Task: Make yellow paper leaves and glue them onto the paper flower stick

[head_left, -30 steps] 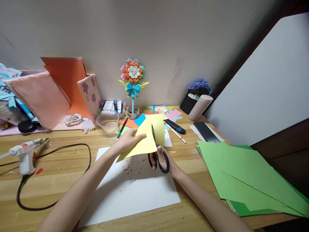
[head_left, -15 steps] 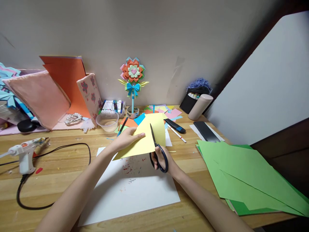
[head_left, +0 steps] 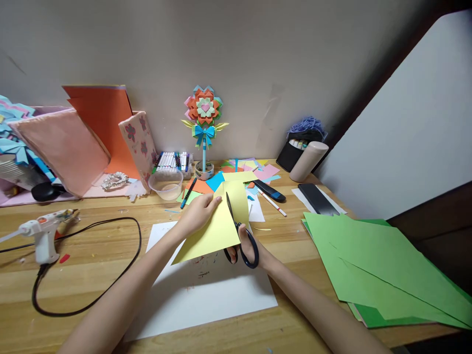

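My left hand (head_left: 199,212) grips a sheet of yellow paper (head_left: 209,240) from its left side, thumb on top. The sheet is tilted above a white sheet (head_left: 217,300) marked with smudges of colour. In my right hand (head_left: 250,250) is a pair of scissors (head_left: 249,249) with dark blue handles, thumb and fingers through the loops. The blades are parted and sit in a cut in the yellow paper. To the right of the cut, a strip of it curls upward. The lower blade is hidden under the paper.
Green sheets (head_left: 383,270) are stacked at the right. A glue gun (head_left: 44,241) with a looping black cord lies at the left. Behind my hands stand a paper flower (head_left: 204,110), a clear bowl (head_left: 165,186), markers (head_left: 175,161) and coloured scraps (head_left: 267,172).
The scissors' handles have opened wider and the blades have tilted. The yellow sheet has dipped towards me, and its cut strip curls more. Another yellow piece now shows behind it.
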`<state>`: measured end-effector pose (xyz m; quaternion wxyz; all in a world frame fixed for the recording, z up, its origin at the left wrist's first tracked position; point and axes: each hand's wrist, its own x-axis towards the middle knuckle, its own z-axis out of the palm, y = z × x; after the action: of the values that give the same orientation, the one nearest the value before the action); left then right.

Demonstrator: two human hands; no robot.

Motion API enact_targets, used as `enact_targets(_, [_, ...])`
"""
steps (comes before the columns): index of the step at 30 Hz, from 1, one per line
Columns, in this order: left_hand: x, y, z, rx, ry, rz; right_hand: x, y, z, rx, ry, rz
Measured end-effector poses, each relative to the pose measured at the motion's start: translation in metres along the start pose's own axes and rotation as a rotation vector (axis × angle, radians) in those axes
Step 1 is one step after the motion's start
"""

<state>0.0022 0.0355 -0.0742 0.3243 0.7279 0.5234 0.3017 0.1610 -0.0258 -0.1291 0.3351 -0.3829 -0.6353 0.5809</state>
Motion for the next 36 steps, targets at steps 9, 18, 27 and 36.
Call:
enact_targets(9, [-0.001,0.004,0.001,-0.007,-0.019,-0.002,-0.001,0.001,-0.001,-0.041,0.071,0.025])
enact_targets(18, [-0.002,0.006,0.002,-0.15,-0.067,-0.021,-0.002,-0.002,-0.001,-0.092,0.101,-0.001])
enact_targets(27, [-0.005,0.012,0.005,-0.163,-0.095,-0.009,-0.002,-0.004,-0.005,-0.121,0.156,0.019])
enact_targets(36, [-0.001,0.004,0.002,-0.269,-0.104,-0.003,-0.004,-0.006,-0.006,-0.13,0.133,0.026])
